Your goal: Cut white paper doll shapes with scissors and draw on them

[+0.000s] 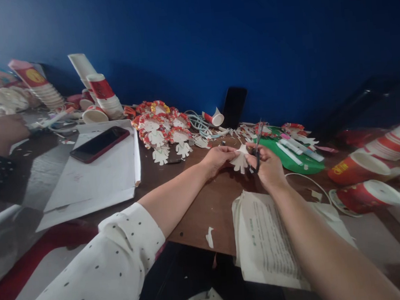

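Near the middle of the table, my left hand (220,158) pinches the left side of a white paper cutout (242,164) with a scalloped lower edge. Scissors (257,153) with dark handles rest in my right hand (268,165), blades pointing up and away from the paper. The thumb of that hand also touches the cutout's right side. Beyond my left hand lies a pile of paper figures (162,130) with red-and-white rims and white bodies.
Left are a phone (100,144) on white sheets (94,177) and stacked cups (104,95); another person's arm (1,133) is at far left. Right are markers (298,147) on a green sheet (283,157), red cups (359,167) and an open book (262,237). A blue wall stands behind.
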`<state>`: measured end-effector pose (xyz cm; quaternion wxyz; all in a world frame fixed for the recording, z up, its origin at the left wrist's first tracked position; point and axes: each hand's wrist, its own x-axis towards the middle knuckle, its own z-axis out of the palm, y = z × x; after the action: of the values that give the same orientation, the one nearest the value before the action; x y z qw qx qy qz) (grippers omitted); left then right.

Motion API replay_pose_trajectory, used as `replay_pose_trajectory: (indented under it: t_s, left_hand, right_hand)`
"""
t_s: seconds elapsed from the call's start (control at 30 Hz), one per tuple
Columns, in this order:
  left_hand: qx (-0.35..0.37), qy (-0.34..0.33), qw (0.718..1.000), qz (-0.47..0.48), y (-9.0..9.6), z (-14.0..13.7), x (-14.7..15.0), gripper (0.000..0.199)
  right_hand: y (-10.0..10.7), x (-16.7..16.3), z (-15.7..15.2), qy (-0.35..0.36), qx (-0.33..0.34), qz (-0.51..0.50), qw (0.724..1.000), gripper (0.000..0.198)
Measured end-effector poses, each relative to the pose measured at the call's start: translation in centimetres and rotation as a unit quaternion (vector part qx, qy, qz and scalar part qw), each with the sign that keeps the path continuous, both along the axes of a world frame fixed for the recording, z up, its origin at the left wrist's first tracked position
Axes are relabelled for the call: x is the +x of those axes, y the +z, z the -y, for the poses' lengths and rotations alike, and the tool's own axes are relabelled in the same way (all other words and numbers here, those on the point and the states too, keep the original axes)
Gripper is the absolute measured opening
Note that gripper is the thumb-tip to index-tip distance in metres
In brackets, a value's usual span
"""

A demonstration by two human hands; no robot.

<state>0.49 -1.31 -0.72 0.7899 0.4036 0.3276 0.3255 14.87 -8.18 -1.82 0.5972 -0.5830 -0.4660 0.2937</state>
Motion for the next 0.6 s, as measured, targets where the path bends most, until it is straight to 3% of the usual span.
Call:
replay_pose_trajectory:
  t_s: [0.6]
  left_hand:
    - [-0.029,0.032,0.999,0.016,0.11,-0.16,0.19,0.007]
  right_hand:
    - [0.8,-0.76,0.26,-0.037,0.056,0.07,0.995,0.046]
